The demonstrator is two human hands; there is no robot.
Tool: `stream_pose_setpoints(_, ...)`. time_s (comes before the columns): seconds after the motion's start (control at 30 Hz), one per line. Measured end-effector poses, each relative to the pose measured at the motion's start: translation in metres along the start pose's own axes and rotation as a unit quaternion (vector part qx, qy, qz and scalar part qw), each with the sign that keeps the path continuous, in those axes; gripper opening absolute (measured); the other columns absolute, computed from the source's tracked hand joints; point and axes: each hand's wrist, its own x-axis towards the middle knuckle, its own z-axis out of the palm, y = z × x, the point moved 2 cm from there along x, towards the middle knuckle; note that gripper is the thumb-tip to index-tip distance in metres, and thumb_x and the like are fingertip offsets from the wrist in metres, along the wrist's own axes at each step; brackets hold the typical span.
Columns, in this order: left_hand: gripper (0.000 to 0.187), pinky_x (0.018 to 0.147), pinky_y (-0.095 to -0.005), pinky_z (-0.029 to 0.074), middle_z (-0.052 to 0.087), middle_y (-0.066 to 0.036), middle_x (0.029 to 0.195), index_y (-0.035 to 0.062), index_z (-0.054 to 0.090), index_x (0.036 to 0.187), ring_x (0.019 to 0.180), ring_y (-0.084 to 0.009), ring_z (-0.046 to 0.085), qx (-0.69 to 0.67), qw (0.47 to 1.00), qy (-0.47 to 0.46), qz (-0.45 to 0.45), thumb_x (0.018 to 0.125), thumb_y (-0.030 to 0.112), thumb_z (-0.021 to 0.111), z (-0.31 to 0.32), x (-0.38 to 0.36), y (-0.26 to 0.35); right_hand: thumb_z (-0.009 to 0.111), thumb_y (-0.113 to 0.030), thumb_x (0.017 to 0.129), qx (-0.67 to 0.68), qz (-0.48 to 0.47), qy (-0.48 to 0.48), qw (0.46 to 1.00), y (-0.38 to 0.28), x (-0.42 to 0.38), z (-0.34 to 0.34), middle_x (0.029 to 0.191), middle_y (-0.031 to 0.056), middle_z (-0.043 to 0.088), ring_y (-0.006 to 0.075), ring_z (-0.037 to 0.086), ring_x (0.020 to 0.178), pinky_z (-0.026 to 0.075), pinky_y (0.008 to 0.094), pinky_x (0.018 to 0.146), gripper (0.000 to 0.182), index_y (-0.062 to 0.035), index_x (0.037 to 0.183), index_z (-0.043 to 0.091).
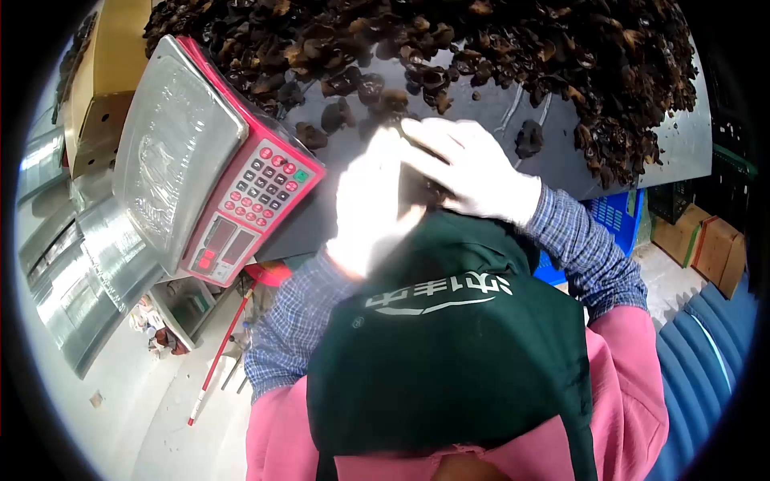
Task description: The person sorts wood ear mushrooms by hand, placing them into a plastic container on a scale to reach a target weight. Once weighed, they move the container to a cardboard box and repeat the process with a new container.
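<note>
My left hand [369, 208], in a white glove, is raised over the near edge of the table, its fingers closed. Strong glare washes out its detail. Close beside it my right hand [473, 168], also gloved in white, has its fingers bent toward the left one, and their tips meet or nearly meet. A dark brown wood ear mushroom [433, 191] shows in the gap, partly covered by the right fingers. More wood ear mushrooms [337, 116] lie loose just beyond the fingertips. What the left fingers pinch is hidden.
A big heap of wood ear mushrooms [626, 88] covers the far part of the grey table [513, 108]. To the left stands a pink scale [257, 188] with a plastic-wrapped pan. A blue crate [613, 220] and cardboard boxes [698, 240] are low at right.
</note>
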Motion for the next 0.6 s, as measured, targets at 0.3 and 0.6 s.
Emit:
stream_pose_setpoints(0.3, 0.089, 0.099, -0.0397, 0.055, 0.059, -0.020, 0.131, 0.0010, 0.044, 0.152, 0.119, -0.0331, 0.064, -0.205, 0.977, 0.038, -0.046, 0.073, 0.006, 0.085, -0.003, 0.032, -0.012, 0.085, -0.014, 0.063, 0.083, 0.099, 0.041, 0.991, 0.007, 0.026, -0.009, 0.132, 0.0103, 0.061, 0.0300, 0.064, 0.111, 0.060, 0.0384, 0.087, 0.075, -0.0173, 0.135, 0.062)
stream_pose_setpoints(0.6, 0.073, 0.104, -0.0402, 0.052, 0.064, -0.017, 0.126, 0.0043, 0.059, 0.137, 0.117, -0.0328, 0.065, -0.097, 0.976, 0.188, -0.055, 0.066, 0.003, 0.081, -0.146, 0.045, -0.008, 0.084, -0.011, 0.072, 0.082, -0.034, 0.129, 0.988, -0.043, 0.159, -0.085, 0.110, 0.0059, 0.068, 0.0285, 0.068, 0.101, 0.059, 0.0357, 0.084, 0.054, -0.0155, 0.123, 0.068)
